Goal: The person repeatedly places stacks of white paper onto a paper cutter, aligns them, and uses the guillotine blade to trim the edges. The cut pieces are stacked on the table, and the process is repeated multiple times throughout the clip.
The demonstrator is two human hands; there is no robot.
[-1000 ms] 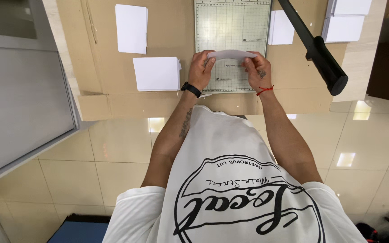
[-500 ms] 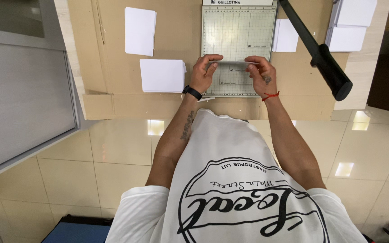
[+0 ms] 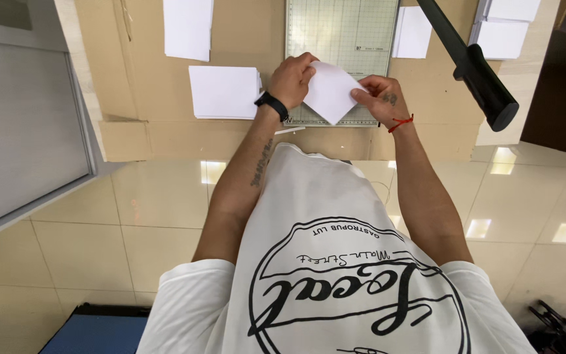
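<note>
Both my hands hold one small white sheet of paper (image 3: 330,92), turned so that a corner points toward me. My left hand (image 3: 291,80), with a black watch on the wrist, pinches its left edge. My right hand (image 3: 376,97), with a red string on the wrist, pinches its right corner. The sheet hovers over the near edge of a paper cutter with a green gridded base (image 3: 342,33). The cutter's black blade arm (image 3: 473,69) is raised and sticks out to the right.
A stack of white cut sheets (image 3: 224,92) lies just left of my left hand. More white sheets lie at the back left (image 3: 188,26), beside the cutter (image 3: 412,33) and at the far right (image 3: 506,29). Brown cardboard (image 3: 132,137) covers the table. A grey cabinet (image 3: 21,118) stands at the left.
The sheet lay square across the cutter base under my fingers. Now it is lifted off and rotated corner-down, and both hands have drawn nearer to my body.
</note>
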